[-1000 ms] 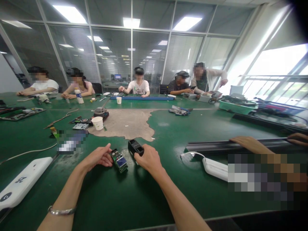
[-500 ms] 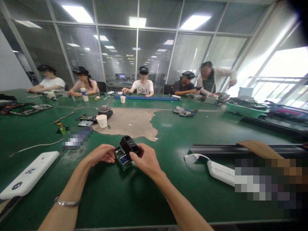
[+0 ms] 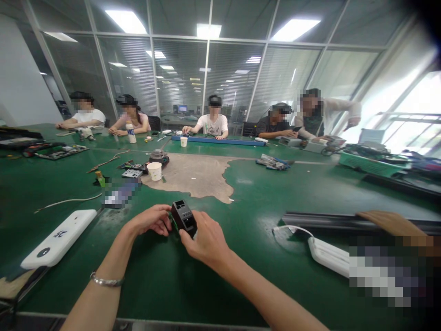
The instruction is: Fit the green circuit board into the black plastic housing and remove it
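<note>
Between my hands, above the green table, is a black plastic housing with cut-outs in its face. My right hand grips the housing from the right, thumb along its lower end. A green circuit board shows only as a thin edge at the housing's left side; the rest is hidden behind it. My left hand is closed at the board's left edge, fingers curled and thumb at the top. Whether the board is fully seated in the housing, I cannot tell.
A white power bank lies at left, a paper cup beyond my hands. At right are a white device with a cable, a black rail and another person's hand. Several people sit across the table.
My right hand has brought the black housing down over the circuit board, which now mostly disappears behind it. The view has shifted slightly, moving the scene rightward.
</note>
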`<control>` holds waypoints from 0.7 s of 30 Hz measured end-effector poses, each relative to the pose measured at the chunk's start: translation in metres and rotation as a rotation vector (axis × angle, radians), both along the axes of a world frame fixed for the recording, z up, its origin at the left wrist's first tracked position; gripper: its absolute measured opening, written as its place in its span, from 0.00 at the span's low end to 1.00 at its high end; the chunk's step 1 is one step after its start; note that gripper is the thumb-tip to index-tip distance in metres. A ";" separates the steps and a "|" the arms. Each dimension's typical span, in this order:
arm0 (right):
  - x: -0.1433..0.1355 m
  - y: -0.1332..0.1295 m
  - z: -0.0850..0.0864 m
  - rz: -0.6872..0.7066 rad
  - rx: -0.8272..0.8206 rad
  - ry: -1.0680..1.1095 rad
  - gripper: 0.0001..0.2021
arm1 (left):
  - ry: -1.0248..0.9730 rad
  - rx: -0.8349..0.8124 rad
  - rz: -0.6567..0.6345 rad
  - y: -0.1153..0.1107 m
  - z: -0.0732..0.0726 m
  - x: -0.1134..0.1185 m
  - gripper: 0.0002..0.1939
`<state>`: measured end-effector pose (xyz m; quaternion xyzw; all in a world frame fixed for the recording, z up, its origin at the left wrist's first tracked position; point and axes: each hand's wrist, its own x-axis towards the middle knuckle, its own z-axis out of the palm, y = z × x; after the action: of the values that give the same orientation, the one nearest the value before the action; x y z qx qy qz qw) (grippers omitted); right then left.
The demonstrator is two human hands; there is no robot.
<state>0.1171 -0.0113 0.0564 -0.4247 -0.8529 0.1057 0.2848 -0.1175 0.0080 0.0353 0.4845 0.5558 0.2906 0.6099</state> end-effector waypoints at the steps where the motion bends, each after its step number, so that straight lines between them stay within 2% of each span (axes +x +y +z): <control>1: 0.001 0.001 0.001 0.013 0.001 -0.022 0.16 | 0.000 -0.009 -0.010 0.000 0.000 0.000 0.28; 6: 0.000 0.005 0.007 0.035 0.019 -0.088 0.16 | -0.007 -0.020 -0.024 -0.002 0.000 0.000 0.33; 10: -0.002 0.007 0.005 0.025 0.015 -0.067 0.15 | 0.015 -0.050 -0.040 -0.002 -0.002 -0.002 0.38; 15: -0.004 0.014 0.005 0.006 0.037 -0.082 0.14 | 0.013 -0.007 -0.020 -0.002 -0.004 -0.003 0.41; 21: -0.004 0.021 0.007 0.074 -0.024 -0.158 0.16 | -0.013 -0.043 -0.064 -0.004 0.000 -0.004 0.43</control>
<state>0.1132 0.0100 0.0636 -0.4031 -0.8865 0.0925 0.2076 -0.1215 0.0036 0.0357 0.4872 0.5421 0.2621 0.6325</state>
